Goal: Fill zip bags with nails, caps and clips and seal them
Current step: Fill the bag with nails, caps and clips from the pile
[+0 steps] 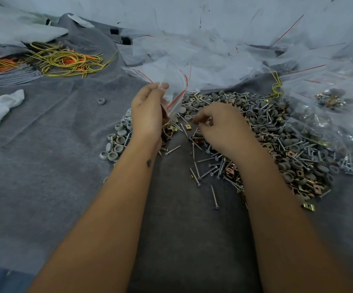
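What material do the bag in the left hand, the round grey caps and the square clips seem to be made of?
Bag: thin clear plastic film, glossy, with a red zip strip; the pile shows through it.
Caps: probably moulded plastic or rubber, matt grey, with no shine.
Clips: likely sheet metal with a brass or copper-coloured plating; they glint.

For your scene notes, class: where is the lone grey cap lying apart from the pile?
In the head view, the lone grey cap lies on the grey cloth, left of the left hand and right of the white rag.
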`<state>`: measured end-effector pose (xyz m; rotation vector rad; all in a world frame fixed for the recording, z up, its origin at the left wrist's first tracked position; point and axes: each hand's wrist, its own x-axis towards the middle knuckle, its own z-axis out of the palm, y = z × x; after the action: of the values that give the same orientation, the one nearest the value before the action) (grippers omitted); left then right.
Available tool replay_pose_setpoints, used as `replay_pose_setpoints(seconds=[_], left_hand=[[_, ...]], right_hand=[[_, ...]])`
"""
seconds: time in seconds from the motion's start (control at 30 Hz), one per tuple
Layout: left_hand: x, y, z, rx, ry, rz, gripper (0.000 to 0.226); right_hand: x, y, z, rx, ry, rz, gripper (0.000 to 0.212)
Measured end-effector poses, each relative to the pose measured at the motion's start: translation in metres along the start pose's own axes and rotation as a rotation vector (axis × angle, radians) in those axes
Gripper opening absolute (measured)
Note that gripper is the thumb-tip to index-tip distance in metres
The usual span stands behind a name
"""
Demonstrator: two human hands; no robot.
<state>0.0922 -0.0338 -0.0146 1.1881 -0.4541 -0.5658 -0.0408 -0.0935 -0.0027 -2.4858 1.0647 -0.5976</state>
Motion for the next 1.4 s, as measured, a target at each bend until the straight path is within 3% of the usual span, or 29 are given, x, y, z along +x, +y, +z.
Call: replay_pose_setpoints(seconds=[0.3, 0.53, 0.67, 0.83, 1.0, 1.23, 1.4], left_hand=[[0.01, 0.003, -0.006, -0.288, 0.126, 0.041, 0.015], [0.014, 0.001, -0.008, -0.28, 0.208, 0.04, 0.015], [0.012, -0.002, -0.007, -0.236, 0.178, 0.065, 0.013], [0.01, 0.0, -0.005, -0.213, 0.164, 0.067, 0.018], [0.006, -0.001, -0.002, -0.083, 0.113, 0.1, 0.017], [0.0, -0.006, 0.006, 0.192, 0.042, 0.182, 0.014], [-0.002, -0.008, 0.006, 0.281, 0.005, 0.215, 0.013]], right_hand=[[0.003, -0.017, 0.037, -0.14, -0.081, -0.316, 0.04], [0.027, -0.006, 0.037, -0.067, 0.005, -0.082, 0.046], [0.036, -0.005, 0.038, -0.225, -0.182, -0.099, 0.05], [0.029, -0.008, 0.032, -0.25, -0.076, -0.093, 0.044], [0.013, -0.003, 0.024, -0.004, 0.045, -0.077, 0.023], [0.011, 0.001, 0.014, 0.422, 0.247, 0.076, 0.016], [0.008, 0.004, 0.008, 0.519, 0.35, 0.105, 0.014]])
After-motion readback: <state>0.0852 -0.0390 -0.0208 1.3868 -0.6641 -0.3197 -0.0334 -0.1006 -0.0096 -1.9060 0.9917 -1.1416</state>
